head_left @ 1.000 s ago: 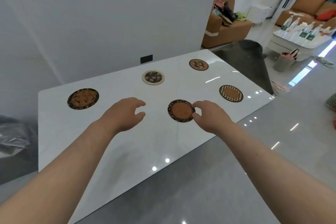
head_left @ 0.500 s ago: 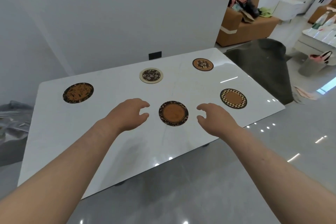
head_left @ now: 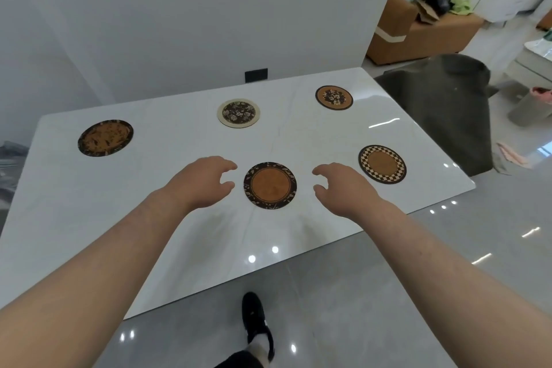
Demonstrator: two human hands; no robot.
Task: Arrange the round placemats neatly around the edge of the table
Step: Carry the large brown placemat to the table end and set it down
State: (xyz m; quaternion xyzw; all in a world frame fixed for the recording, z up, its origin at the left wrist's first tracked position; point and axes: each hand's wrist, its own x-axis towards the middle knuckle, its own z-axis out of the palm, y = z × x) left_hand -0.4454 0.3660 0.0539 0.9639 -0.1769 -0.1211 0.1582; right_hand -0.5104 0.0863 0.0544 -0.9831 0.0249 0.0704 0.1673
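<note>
Several round placemats lie flat on a white glossy table (head_left: 89,203). A brown mat with a dark leafy rim (head_left: 270,185) lies near the front edge, between my hands. My left hand (head_left: 203,181) hovers just left of it, fingers apart, holding nothing. My right hand (head_left: 340,187) hovers to its right, also open and apart from it. A checkered-rim mat (head_left: 382,164) sits at the right. Along the far side lie a floral mat with an orange rim (head_left: 334,97), a cream-rimmed floral mat (head_left: 238,113) and a dark orange mat (head_left: 105,137).
The table's far edge runs along a white wall with a black socket (head_left: 256,75). A dark chair (head_left: 442,104) stands at the right end. A brown sofa (head_left: 418,27) with clutter is behind it. My shoe (head_left: 257,323) is on the grey floor below the front edge.
My right hand has let go of the leafy-rim mat and pulled away to the right. The mat lies a little further left. The view has shifted back and left.
</note>
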